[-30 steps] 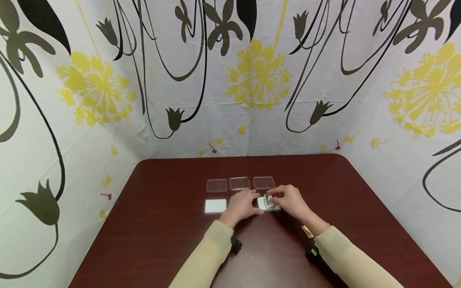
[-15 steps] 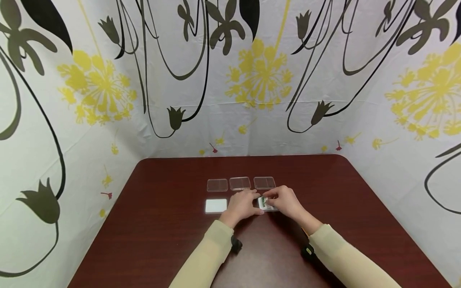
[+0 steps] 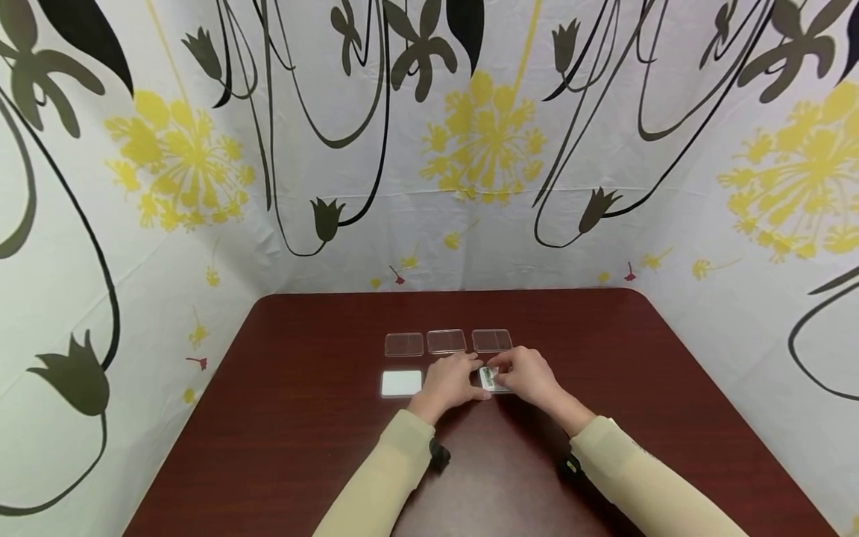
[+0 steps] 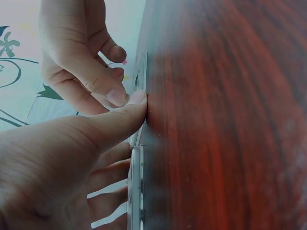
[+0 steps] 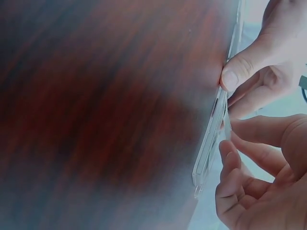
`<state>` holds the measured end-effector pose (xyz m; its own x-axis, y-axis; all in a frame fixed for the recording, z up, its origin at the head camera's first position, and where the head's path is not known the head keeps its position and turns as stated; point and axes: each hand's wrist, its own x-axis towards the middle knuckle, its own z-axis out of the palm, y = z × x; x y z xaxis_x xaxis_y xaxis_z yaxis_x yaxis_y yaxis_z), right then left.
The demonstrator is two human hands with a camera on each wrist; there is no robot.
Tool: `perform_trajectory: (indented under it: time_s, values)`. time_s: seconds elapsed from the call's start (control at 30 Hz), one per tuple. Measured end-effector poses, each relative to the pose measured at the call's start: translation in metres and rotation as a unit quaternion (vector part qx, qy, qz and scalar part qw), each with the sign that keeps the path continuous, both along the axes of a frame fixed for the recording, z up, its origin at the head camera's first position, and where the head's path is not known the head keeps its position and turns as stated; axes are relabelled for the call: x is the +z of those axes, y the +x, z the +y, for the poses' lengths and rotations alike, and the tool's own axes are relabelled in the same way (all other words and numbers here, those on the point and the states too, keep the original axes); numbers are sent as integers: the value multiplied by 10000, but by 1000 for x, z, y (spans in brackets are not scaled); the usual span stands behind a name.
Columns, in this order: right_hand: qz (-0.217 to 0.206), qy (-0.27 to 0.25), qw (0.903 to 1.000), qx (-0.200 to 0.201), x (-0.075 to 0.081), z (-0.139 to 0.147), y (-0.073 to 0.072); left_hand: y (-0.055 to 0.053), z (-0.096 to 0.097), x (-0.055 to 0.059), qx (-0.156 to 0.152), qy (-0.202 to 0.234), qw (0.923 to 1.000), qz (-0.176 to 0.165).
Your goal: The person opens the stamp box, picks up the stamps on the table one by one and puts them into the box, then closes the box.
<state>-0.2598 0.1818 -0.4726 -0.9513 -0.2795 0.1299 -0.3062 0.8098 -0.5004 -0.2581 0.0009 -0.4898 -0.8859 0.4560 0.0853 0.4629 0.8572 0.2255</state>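
Note:
My left hand point(image 3: 448, 380) holds the left end of a thin clear flat case point(image 4: 139, 72) on the table. Its thumb point(image 5: 231, 79) presses the near edge, and its fingers reach to the far side. My right hand point(image 3: 526, 377) is over the same case, pinching a thin white piece with green print point(image 3: 489, 379) between thumb and fingertips. This piece point(image 5: 227, 123) stands almost against the case's top face. How much of it touches the case, I cannot tell. Part of the case is hidden by both hands. A second flat case point(image 4: 136, 187) lies under my left palm.
Three clear shallow lids point(image 3: 446, 341) lie in a row behind the hands. A white flat case point(image 3: 401, 383) rests left of my left hand. The dark red-brown table point(image 3: 322, 447) ends at a patterned cloth point(image 3: 416, 253) at the back.
My right hand has moved slightly left and down, bringing the printed piece from a tilt above the case to lie nearly flat on it. The left hand stays in place.

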Motion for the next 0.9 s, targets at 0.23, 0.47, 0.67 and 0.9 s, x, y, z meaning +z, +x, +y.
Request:
perform_trajectory:
  time_s: [0.23, 0.47, 0.67, 0.9]
  values:
    - [152, 404, 9988, -226, 2, -2, 4, -1, 0, -1, 15, 11, 10000, -28]
    - [494, 769, 9958, -94, 0, -3, 4, -1, 0, 1, -57, 89, 9999, 35]
    - [729, 1090, 9913, -85, -2, -4, 5, 0, -1, 2, -36, 48, 10000, 25]
    - [937, 1254, 9876, -119, -2, -5, 8, 1, -1, 2, 8, 5, 10000, -33]
